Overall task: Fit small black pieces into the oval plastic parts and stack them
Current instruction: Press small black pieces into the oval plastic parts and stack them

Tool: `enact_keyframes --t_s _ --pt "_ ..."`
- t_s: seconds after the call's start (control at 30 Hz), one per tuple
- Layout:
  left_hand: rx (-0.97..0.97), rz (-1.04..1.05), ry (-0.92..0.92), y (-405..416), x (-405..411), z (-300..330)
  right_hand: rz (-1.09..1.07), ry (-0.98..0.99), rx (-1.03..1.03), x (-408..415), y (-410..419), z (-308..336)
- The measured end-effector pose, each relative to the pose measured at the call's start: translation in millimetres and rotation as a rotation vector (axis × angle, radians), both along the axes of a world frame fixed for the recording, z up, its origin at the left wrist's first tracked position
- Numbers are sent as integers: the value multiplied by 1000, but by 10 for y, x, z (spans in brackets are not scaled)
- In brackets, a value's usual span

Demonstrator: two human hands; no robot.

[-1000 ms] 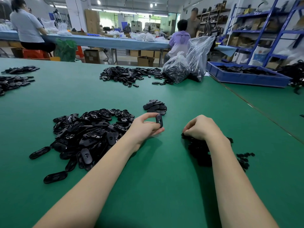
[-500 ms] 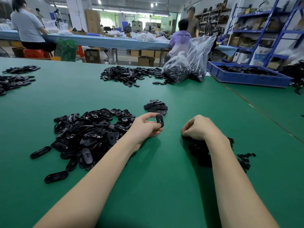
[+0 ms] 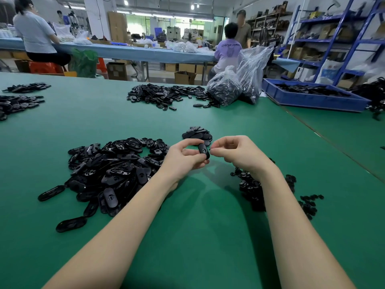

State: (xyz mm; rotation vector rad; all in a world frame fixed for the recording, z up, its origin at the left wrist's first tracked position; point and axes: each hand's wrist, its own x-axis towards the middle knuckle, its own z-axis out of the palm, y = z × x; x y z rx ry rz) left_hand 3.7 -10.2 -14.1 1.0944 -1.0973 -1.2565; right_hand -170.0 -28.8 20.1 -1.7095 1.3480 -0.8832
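My left hand (image 3: 185, 156) grips one black oval plastic part (image 3: 204, 150) upright between thumb and fingers, above the green table. My right hand (image 3: 235, 152) is right beside it, fingertips pinching a tiny black piece (image 3: 210, 149) at the oval's edge. A big heap of loose oval parts (image 3: 112, 170) lies to the left of my left arm. A low pile of small black pieces (image 3: 252, 188) lies under my right wrist. Just behind my hands sits a small stack of oval parts (image 3: 196, 132).
The green table (image 3: 198, 226) stretches all around. More oval parts (image 3: 166, 95) and two clear bags (image 3: 239, 84) lie at the far edge. A blue tray (image 3: 312, 99) stands far right. Dark piles (image 3: 18, 103) lie far left. People work at a table behind.
My right hand has lifted off the pile of small pieces and come left to the oval part. My left hand has risen slightly with the oval.
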Motion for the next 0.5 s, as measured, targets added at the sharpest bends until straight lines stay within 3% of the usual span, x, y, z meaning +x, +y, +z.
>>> enact_keyframes --t_s 0.13,0.5 --pt "24 9 53 0 9 22 -29 -45 11 25 -8 -27" --pt "10 8 -29 -7 44 21 -83 -39 3 40 -16 -22"
